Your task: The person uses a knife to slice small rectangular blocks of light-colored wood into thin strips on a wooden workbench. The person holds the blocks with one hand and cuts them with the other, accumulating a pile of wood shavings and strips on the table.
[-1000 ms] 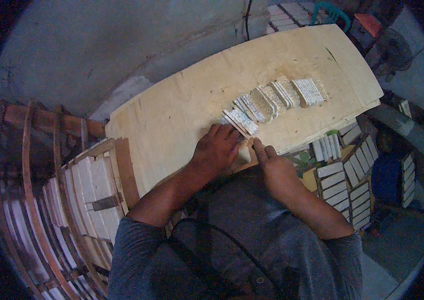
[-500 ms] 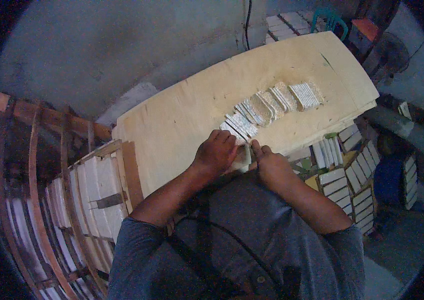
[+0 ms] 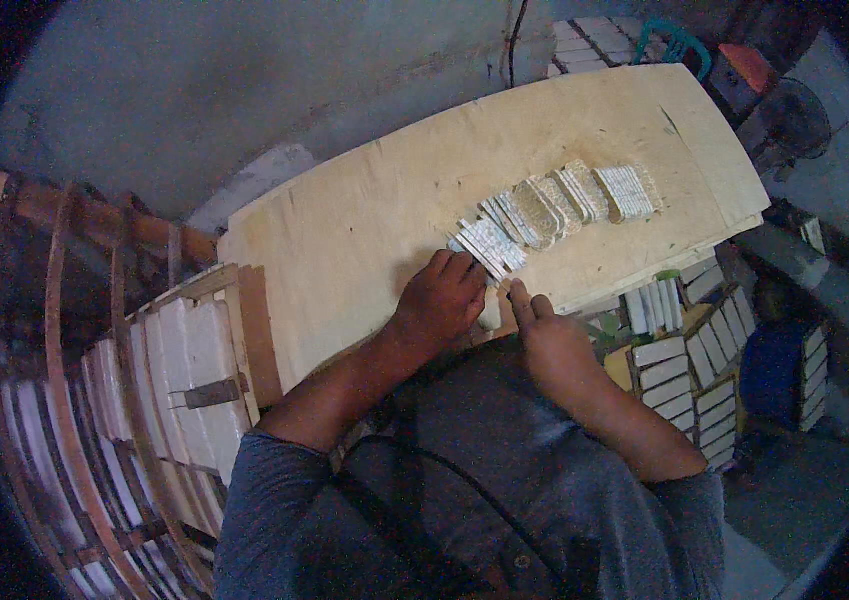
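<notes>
A row of several small white-grey bundles (image 3: pixel 554 205) lies across a pale plywood board (image 3: pixel 364 220). My left hand (image 3: pixel 441 297) rests with curled fingers on the board's near edge, touching the nearest bundle (image 3: pixel 489 247). My right hand (image 3: pixel 544 335) sits just beside it at the edge, fingers closed, its forefinger pointing up toward the same bundle. A small pale piece (image 3: pixel 490 312) shows between the two hands; which hand grips it is hidden.
A wooden rack (image 3: pixel 184 370) of white slabs stands on the left below the board. Stacks of white boxes (image 3: pixel 684 360) sit on the floor to the right, beside a blue container (image 3: pixel 769 370). A grey wall rises behind the board.
Both hands stay at the board's near edge by the nearest bundle. The view has shifted slightly; the row of bundles looks unchanged.
</notes>
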The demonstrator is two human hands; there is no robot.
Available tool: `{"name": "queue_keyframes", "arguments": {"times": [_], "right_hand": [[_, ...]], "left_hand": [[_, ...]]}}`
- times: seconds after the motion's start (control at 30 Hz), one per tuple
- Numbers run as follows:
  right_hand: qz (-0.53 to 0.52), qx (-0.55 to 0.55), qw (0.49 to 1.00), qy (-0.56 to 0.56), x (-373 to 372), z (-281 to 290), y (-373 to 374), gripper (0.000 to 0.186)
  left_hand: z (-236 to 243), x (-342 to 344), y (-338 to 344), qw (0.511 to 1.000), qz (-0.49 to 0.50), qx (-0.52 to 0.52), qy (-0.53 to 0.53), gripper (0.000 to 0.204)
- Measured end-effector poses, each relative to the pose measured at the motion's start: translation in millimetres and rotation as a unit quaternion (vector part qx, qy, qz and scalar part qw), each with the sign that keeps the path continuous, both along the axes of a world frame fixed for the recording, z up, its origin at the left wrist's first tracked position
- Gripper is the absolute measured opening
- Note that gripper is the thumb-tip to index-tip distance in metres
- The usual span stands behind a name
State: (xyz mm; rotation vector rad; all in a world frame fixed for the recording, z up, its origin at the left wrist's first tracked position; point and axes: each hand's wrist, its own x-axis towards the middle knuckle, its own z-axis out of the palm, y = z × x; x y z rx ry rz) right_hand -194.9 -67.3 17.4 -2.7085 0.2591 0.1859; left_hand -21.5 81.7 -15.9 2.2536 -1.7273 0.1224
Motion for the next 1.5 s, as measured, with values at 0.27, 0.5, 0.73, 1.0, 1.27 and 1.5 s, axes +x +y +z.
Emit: {"name": "queue_keyframes", "arguments": {"times": [0.27,0.5,0.73,1.0,1.27,1.5], "right_hand": [[-0.021,0.039,0.997,0.066,9,-21,-4,0.079],[-0.03,0.047,0.998,-0.006,4,-25,-10,0.079],[-0.021,0.007,0.999,0.029,0,1,-8,0.085],[-0.041,0.0,0.998,0.051,-3,5,-6,0.087],[-0.027,-0.004,0.997,0.069,-1,3,-3,0.084],[-0.013,0.007,1.0,-0.007,-5,-1,-1,0.073]], "left_hand": [[3,-3,4,0.997,0.026,-0.076,-0.002,0.027],[-1,-8,7,0.764,0.3,-0.083,0.565,0.027],[-14,-1,-3,0.568,0.305,-0.175,0.744,0.029],[-11,-5,-6,0.607,0.356,-0.138,0.697,0.029],[-10,-2,-8,0.542,0.315,-0.103,0.772,0.03],[-13,-1,-8,0.584,0.324,-0.081,0.74,0.028]]}}
